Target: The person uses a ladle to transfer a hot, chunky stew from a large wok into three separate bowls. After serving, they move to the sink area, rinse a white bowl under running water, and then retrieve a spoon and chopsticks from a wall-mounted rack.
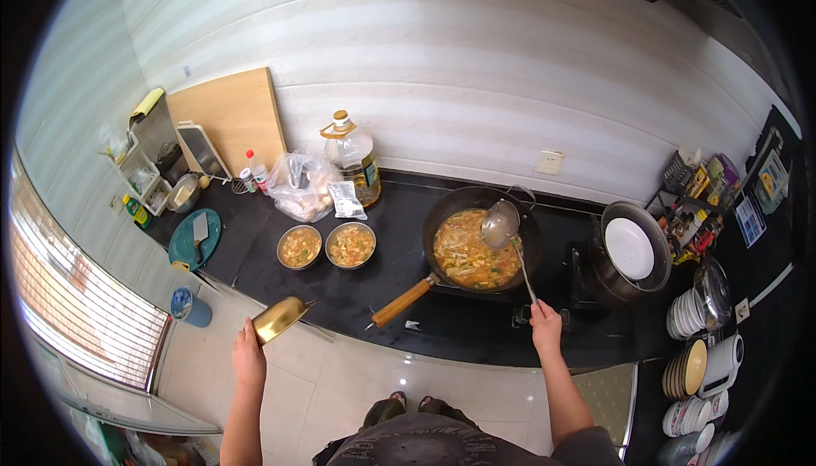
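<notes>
My left hand (248, 354) grips a gold-coloured metal bowl (281, 320), tilted on its side near the counter's front edge. In my right hand (546, 326) is the handle of a metal ladle (501, 224), whose head is over a wok (539, 236). Orange-red soup with pale strips and green bits (472, 262) fills part of the wok, and its wooden handle (403, 302) points to the lower left. Two metal bowls of similar soup (300, 247) (350, 245) stand side by side on the black counter, left of the wok. The inside of the gold bowl is hidden.
Behind the filled bowls are a plastic bag (305, 185), a white packet (347, 200) and an oil jug (357, 160). A cleaver (200, 231) lies on a teal board (213, 223) at left. A large pot (602, 274) holding a white plate (629, 249) stands right of the wok, near stacked bowls (685, 318).
</notes>
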`<state>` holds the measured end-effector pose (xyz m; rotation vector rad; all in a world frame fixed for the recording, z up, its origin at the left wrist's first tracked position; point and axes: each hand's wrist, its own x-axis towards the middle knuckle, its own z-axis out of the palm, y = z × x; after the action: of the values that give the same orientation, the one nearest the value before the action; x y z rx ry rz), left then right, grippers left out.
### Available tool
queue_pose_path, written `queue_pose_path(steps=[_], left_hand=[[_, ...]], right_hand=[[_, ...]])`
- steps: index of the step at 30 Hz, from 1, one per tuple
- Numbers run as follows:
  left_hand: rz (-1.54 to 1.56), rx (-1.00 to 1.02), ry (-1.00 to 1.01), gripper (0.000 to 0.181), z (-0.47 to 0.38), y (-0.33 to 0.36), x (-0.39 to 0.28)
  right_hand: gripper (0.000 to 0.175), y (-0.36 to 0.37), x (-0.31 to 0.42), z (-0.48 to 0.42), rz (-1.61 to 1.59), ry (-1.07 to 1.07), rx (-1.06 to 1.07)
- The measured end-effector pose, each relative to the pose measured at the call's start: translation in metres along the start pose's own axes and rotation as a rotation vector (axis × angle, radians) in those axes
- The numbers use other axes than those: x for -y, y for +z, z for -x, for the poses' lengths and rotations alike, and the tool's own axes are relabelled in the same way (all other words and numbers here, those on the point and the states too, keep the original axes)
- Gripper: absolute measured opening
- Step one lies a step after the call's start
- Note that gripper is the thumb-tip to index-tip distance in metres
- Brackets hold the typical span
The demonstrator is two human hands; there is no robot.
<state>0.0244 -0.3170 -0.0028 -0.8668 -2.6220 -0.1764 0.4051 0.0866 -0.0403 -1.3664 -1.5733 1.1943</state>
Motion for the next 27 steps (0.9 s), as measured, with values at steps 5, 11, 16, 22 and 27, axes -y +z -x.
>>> queue_pose_path(steps=[5,11,16,22,27], left_hand=[[0.125,-0.043,-0.123,0.049,0.002,0.006,0.004],[0.435,-0.081,-0.259,0.045,-0.011,0.006,-0.015],[0.96,0.078,-0.557,0.033,-0.03,0.018,-0.027],[1.495,0.231,-0.743,0.018,-0.058,0.036,-0.049],[1.656,0.47,-0.749,0.017,-0.086,0.05,-0.074]], right_hand=[[0.029,-0.015,0.002,-0.003,0.418,-0.23,-0.146],[0.026,-0.007,0.022,-0.008,0.5,-0.252,-0.159],[0.026,0.007,0.028,-0.011,0.566,-0.26,-0.145],[0.028,0.011,0.002,-0.016,0.26,-0.011,-0.033],[0.023,0.038,0.028,0.001,-0.071,0.349,0.08]])
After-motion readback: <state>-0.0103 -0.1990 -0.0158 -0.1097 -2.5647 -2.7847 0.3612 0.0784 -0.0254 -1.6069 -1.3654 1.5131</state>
